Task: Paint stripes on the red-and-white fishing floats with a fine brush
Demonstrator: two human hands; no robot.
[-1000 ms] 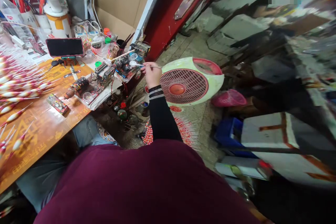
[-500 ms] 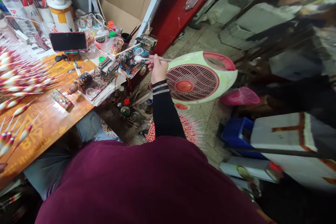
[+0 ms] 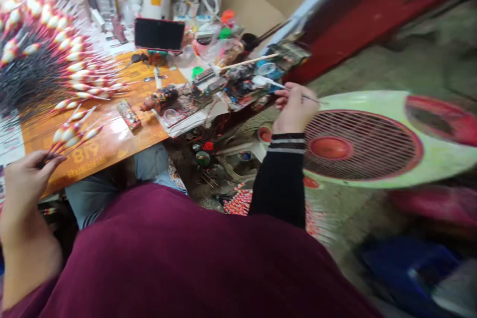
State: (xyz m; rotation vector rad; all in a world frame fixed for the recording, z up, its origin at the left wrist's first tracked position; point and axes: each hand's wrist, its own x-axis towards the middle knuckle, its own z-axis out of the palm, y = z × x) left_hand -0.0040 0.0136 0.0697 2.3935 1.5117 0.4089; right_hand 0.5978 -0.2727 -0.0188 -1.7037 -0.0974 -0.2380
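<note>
My left hand (image 3: 32, 174), at the left edge of the table, is closed on the thin stems of several fishing floats (image 3: 72, 131) with white bodies and red-and-yellow ends. Over by the table's right end, my right hand (image 3: 296, 107) pinches a slim paintbrush (image 3: 308, 98) between thumb and fingers. The brush's front end points left, at a small white blob or cup (image 3: 261, 81) among paint-stained motor devices (image 3: 238, 77); whether they touch is unclear. A large cluster of similar floats (image 3: 76, 67) fans out on the table's left side.
On the orange tabletop (image 3: 108, 141) are a propped phone (image 3: 159, 35), keys (image 3: 137, 58) and a paint-smeared block (image 3: 128, 114). A light-green box fan (image 3: 383, 179) stands right of my right arm. More red-and-white pieces (image 3: 238, 201) sit low by my legs.
The view has swung left, bringing my left hand and more of the floats into sight. My right hand still holds the paintbrush near the same white spot.
</note>
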